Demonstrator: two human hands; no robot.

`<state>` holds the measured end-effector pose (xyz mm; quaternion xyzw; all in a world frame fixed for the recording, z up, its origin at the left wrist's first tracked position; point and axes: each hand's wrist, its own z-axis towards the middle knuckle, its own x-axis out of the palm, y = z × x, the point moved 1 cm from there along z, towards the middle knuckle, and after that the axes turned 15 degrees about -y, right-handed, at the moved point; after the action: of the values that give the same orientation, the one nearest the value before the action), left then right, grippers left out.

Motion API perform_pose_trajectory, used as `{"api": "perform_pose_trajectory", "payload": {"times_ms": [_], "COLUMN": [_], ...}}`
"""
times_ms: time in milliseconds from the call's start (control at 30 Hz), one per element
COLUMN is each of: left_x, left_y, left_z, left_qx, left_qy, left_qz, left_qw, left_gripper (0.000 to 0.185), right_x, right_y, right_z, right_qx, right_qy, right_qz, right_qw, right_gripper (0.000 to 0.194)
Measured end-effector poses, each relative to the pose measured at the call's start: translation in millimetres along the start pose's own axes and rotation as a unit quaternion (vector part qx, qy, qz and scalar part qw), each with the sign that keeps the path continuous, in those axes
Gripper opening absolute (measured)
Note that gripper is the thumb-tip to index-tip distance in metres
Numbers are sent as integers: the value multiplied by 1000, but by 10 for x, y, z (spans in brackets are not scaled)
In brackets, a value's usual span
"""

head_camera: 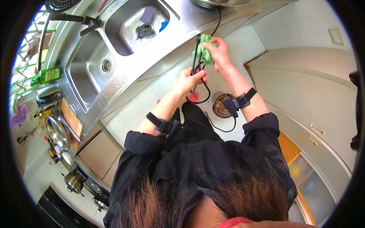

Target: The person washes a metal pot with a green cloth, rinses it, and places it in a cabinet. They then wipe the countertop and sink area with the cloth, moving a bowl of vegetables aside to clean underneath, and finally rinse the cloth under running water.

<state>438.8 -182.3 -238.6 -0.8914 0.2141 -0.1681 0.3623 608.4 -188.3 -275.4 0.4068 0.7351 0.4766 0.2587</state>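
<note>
My left hand (pixel 192 78) grips a looped black power cord (pixel 209 95) in front of the counter, above the floor. Just beyond it, my right hand (pixel 218 51) holds a crumpled green cloth (pixel 206 51) against the upper part of the cord. Near the cloth's top left lies a dark end of the cord, perhaps a plug. A further black length runs from behind the cloth up to a round metal appliance (pixel 211 2) at the counter's edge. Whether the cloth wraps fully around the cord is hidden.
A double steel sink (pixel 115 42) is at the upper left, with a dark scouring pad (pixel 145 32) and a blue scrap (pixel 163 26) in one basin. Green detergent bottle (pixel 50 75) and wooden cutting board (pixel 71 116) stand left. A bin with food scraps (pixel 221 105) sits on the floor.
</note>
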Motion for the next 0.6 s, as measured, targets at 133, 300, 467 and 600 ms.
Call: {"api": "perform_pose_trajectory", "payload": {"times_ms": [133,300,467,600], "left_x": [-112,-139,-146,-111], "left_y": [-25,-20,-3,10], "left_z": [-67,-147,-61,0], "left_qx": [-5,-45,-4,-19], "left_qy": [14,25,16,0], "left_qz": [30,-3,19,64], "left_qw": [999,999,1000,998], "left_gripper": [24,26,23,20], "right_x": [24,36,-132,-176], "right_y": [-47,113,10,-100], "right_z": [595,1268,269,-620], "right_qx": [20,-20,50,-28], "right_qy": [-104,-146,-34,50], "right_qz": [46,102,52,-6], "right_qw": [993,984,997,998], "right_gripper": [39,44,41,28]}}
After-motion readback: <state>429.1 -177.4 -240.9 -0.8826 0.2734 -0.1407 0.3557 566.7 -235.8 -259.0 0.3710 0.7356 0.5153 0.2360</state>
